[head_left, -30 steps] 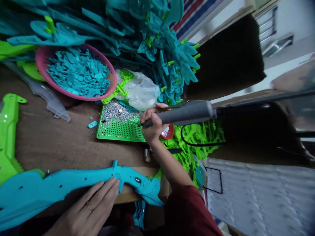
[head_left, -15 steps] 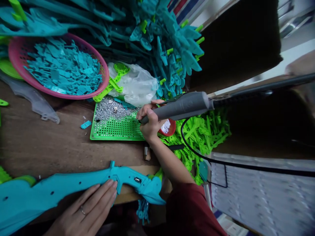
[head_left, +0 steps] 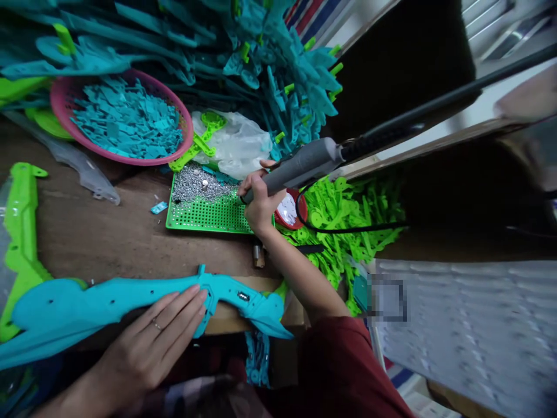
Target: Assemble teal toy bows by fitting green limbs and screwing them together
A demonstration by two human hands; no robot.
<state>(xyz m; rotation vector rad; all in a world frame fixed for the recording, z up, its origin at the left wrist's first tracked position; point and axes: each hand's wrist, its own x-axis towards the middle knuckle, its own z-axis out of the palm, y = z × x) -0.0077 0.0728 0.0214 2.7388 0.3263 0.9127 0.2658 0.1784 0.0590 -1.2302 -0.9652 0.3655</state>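
Note:
My left hand (head_left: 152,342) lies flat, fingers stretched and side by side, on a long turquoise plastic toy piece (head_left: 134,295) at the table's front edge. Small screw holes and a slot show in the toy's upper face. Wrapped round a grey electric screwdriver (head_left: 300,169) is my right hand (head_left: 263,203), above the right part of a green perforated tray (head_left: 209,217). Small silver screws (head_left: 195,186) fill the tray's far side. The screwdriver's tip is hard to make out at the hand. A thick cable (head_left: 418,113) runs from its rear to the upper right.
A pink basket (head_left: 187,130) of small turquoise pieces stands at the far left, before a heap of turquoise parts (head_left: 209,52). Beyond my right forearm are a red bowl (head_left: 302,217) and piled lime-green parts (head_left: 348,215). A lime-green part (head_left: 24,232) lies left.
The view has shifted, bringing more of the lime-green part at left into sight. The screwdriver's rear has tilted upward in the picture, still in my right hand. My left hand stays on the toy piece.

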